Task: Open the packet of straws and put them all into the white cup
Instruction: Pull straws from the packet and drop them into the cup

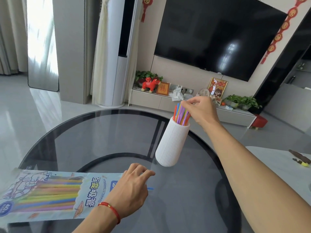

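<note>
Ribbed white cup [171,142] stands below the right hand [202,106], whose fingertips pinch coloured straws [181,115] in it. Left hand [133,187], fingers loosely curled, pins the straw packet [50,192]'s open end.

Right of the white cup [171,142] the glass table [101,132] lies bare. The right hand [200,108] and upright straws [182,115] block its mouth; the packet [50,192] lies well left of it
</note>
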`<action>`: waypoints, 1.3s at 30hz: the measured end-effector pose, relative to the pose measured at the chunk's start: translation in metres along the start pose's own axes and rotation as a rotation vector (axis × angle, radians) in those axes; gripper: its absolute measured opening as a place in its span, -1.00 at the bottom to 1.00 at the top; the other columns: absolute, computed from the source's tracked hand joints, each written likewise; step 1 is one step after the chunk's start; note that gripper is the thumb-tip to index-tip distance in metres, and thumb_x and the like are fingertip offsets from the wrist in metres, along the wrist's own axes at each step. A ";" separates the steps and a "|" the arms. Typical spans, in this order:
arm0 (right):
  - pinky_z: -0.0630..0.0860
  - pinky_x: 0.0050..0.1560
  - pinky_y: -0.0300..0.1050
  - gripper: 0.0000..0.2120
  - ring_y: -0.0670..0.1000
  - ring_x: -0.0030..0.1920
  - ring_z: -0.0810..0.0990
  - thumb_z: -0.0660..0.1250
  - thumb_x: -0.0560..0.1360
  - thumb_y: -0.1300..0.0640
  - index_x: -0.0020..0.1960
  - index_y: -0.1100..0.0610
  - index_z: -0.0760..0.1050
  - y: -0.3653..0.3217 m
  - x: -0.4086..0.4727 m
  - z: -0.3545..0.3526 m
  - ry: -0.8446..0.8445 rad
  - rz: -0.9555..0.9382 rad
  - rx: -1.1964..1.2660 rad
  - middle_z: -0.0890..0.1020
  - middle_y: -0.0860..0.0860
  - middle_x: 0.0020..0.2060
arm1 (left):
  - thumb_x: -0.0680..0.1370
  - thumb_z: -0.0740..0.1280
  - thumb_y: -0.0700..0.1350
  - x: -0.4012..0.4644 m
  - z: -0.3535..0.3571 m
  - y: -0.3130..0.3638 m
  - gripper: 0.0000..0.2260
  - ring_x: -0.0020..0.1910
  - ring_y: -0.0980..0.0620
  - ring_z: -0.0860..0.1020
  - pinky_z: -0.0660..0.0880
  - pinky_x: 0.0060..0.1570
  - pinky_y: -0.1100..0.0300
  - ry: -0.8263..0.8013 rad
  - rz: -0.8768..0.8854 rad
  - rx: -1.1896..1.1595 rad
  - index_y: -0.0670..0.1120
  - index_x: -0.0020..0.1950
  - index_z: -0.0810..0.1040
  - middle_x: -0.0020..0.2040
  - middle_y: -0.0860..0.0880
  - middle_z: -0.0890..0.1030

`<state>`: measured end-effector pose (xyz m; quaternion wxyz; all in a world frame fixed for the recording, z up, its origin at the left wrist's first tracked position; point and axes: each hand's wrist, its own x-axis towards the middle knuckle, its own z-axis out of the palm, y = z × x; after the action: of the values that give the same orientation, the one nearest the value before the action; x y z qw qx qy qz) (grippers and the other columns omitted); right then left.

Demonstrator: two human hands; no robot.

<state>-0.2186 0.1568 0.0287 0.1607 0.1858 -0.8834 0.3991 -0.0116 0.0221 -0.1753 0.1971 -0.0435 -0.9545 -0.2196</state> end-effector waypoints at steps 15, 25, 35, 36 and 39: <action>0.49 0.25 -0.28 -0.72 -0.12 0.20 0.55 0.28 0.58 0.29 0.24 0.18 0.62 0.042 -0.045 -0.007 0.244 -0.466 0.006 0.66 0.08 0.21 | 0.20 0.25 0.54 -0.018 -0.036 -0.033 0.13 0.55 -0.03 -0.01 -0.07 0.55 -0.08 -0.424 -0.087 0.291 0.07 0.59 -0.15 0.57 -0.05 0.06; 0.60 -0.01 0.09 -0.75 0.05 -0.13 0.61 0.25 0.66 -0.02 -0.09 0.03 0.63 0.116 -0.177 0.073 -0.437 -0.061 -0.074 0.63 -0.05 -0.08 | 0.22 0.31 0.41 -0.018 -0.041 -0.030 0.11 0.24 -0.03 0.41 0.29 0.36 0.05 -0.287 -0.011 0.297 0.06 0.58 -0.20 0.28 0.05 0.42; 0.52 -0.42 -0.08 -0.74 -0.03 -0.39 0.59 0.26 0.70 -0.09 0.09 0.10 0.56 0.075 -0.210 0.114 -0.642 0.236 0.486 0.67 0.08 -0.18 | 0.32 0.29 0.37 -0.010 -0.033 -0.016 -0.09 0.22 -0.06 0.47 0.48 0.19 0.01 -0.134 0.081 0.341 0.01 0.55 0.08 0.31 0.01 0.50; 0.54 -0.44 -0.09 -0.77 0.00 -0.38 0.61 0.33 0.68 -0.06 0.09 0.11 0.54 0.074 -0.213 0.116 -0.628 0.265 0.533 0.68 0.08 -0.15 | 0.33 0.30 0.36 -0.009 -0.032 -0.015 -0.09 0.22 -0.06 0.47 0.48 0.19 0.01 -0.143 0.085 0.358 0.00 0.55 0.07 0.32 0.00 0.50; 0.55 -0.47 -0.08 -0.85 0.04 -0.44 0.61 0.49 0.58 0.14 0.02 0.15 0.53 0.076 -0.218 0.121 -0.518 0.292 0.569 0.68 0.08 -0.19 | 0.34 0.33 0.36 -0.007 -0.027 -0.013 -0.09 0.21 -0.07 0.47 0.48 0.16 0.02 -0.147 0.081 0.363 0.02 0.55 0.06 0.32 0.00 0.50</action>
<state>-0.0777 0.1543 -0.1905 -0.1831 0.1897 -0.7661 0.5862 0.0024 -0.0014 -0.1608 0.1400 -0.0614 -0.9877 -0.0321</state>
